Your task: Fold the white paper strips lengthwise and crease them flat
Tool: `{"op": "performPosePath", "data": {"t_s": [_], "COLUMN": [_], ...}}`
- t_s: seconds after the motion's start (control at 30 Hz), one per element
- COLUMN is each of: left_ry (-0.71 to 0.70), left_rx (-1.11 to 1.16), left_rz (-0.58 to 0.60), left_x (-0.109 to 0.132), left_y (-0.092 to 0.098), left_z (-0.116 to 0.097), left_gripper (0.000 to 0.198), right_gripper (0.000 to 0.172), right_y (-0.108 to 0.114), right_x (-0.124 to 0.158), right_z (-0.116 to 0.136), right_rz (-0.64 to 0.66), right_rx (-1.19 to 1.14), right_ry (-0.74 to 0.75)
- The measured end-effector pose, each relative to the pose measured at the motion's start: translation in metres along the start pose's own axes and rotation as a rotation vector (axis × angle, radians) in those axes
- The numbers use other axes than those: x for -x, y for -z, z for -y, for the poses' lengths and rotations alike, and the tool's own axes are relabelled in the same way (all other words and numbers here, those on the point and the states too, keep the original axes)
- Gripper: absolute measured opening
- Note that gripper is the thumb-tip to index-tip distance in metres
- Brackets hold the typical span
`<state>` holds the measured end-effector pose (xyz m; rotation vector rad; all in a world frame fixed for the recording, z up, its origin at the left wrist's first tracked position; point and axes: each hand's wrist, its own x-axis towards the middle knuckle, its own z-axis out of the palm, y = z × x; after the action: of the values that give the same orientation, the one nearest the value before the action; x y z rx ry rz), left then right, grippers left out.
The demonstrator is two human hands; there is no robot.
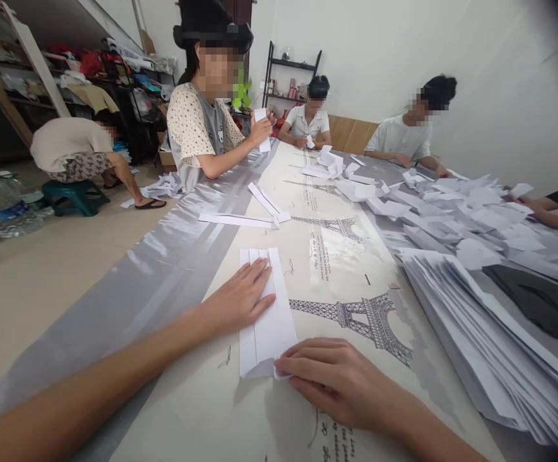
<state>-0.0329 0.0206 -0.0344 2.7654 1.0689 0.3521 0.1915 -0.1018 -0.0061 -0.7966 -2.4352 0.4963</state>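
A white sheet of paper [271,321], folded lengthwise into strips, lies on the table in front of me. My left hand [240,298] lies flat on its left part with the fingers stretched out, holding it down. My right hand [329,375] is at the sheet's near right corner, fingers curled and pressing or pinching the folded corner.
A tall stack of white sheets [490,340] lies to my right. Loose folded papers [452,205] cover the far table, which has an Eiffel Tower cloth [356,314]. Other people sit round it; one [201,128] holds a folded paper. Another crouches on a stool [74,196].
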Motion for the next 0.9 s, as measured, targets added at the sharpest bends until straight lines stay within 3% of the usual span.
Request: {"op": "performPosePath", "data": {"t_s": [0.5,0.67,0.83,0.9], "left_ry": [-0.037,-0.047,-0.051,-0.048], "left_rx": [0.003,-0.107,-0.158,-0.127], "left_rz": [-0.132,-0.103,-0.046,-0.051], "left_x": [-0.001,-0.002,-0.004,-0.004], "left_y": [0.002,0.002,0.009,0.010], "left_z": [0.000,-0.003,-0.007,-0.007], "left_gripper": [0.047,0.043,0.032,0.030], "right_gripper": [0.038,0.017,0.011,0.018], "right_y": [0.005,0.004,0.004,0.006], "right_x": [0.003,0.001,0.003,0.006], "right_z": [0.000,0.000,-0.002,-0.002], "right_rz": [0.091,0.120,0.085,0.096], "right_rx": [-0.015,0.008,0.023,0.037], "right_ry": [-0.079,-0.036,-0.014,-0.025]}}
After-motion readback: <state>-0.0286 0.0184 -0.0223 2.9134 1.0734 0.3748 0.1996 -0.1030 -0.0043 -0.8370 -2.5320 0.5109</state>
